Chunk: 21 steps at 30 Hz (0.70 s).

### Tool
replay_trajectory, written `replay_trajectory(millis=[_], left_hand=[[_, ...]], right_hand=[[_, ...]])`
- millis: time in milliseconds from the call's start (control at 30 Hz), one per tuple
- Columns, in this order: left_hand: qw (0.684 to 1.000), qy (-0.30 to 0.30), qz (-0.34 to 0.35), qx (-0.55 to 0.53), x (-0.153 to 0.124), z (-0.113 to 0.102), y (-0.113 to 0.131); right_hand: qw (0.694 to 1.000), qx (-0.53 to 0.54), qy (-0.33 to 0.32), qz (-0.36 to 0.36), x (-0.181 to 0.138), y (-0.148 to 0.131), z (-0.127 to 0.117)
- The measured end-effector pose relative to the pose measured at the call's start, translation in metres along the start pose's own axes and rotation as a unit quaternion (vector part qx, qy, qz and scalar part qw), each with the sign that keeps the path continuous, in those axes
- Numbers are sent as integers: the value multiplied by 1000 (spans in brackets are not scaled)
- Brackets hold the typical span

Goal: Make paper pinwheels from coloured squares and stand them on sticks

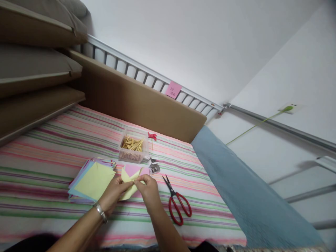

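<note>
A pale yellow paper pinwheel (128,175), its corners folded in toward the middle, is held between my two hands. My left hand (117,189) pinches it from the left, and my right hand (147,187) presses at its centre with thumb and fingers. Whether a pin is under the fingertips I cannot make out. Beneath lies a pink paper sheet (145,170). Left of my hands is a stack of coloured paper squares (96,180), a yellow one on top. Red-handled scissors (175,201) lie right of my right hand, blades apart, pointing away.
Behind my hands stand a clear plastic box (130,156) of short wooden sticks (133,142) and a small packet of dark metal bits (154,167). A small red pinwheel (152,136) lies beside the box. A brown board (136,99) borders the striped cloth (210,210) at the back.
</note>
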<state>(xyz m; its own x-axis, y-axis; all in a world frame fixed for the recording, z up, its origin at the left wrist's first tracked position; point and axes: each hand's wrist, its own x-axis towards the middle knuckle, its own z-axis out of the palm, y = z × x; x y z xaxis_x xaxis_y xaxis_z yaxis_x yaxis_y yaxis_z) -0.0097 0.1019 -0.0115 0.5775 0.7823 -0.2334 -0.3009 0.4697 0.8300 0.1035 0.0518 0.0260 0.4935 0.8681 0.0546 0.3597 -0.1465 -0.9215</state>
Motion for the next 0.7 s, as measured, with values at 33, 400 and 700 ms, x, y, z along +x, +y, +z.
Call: replay_trajectory(millis=[33,400,700], left_hand=[[1000,2,1,4,0,0,0],[996,-69,14,-55,-4,6,10],[995,-76,20,-55,-6,9,13]], right_hand=[[1000,1,-1,1,0,0,0],[1000,4,1,-3,2,0,-2],[1000,3,-1,-14,1,1,-1]])
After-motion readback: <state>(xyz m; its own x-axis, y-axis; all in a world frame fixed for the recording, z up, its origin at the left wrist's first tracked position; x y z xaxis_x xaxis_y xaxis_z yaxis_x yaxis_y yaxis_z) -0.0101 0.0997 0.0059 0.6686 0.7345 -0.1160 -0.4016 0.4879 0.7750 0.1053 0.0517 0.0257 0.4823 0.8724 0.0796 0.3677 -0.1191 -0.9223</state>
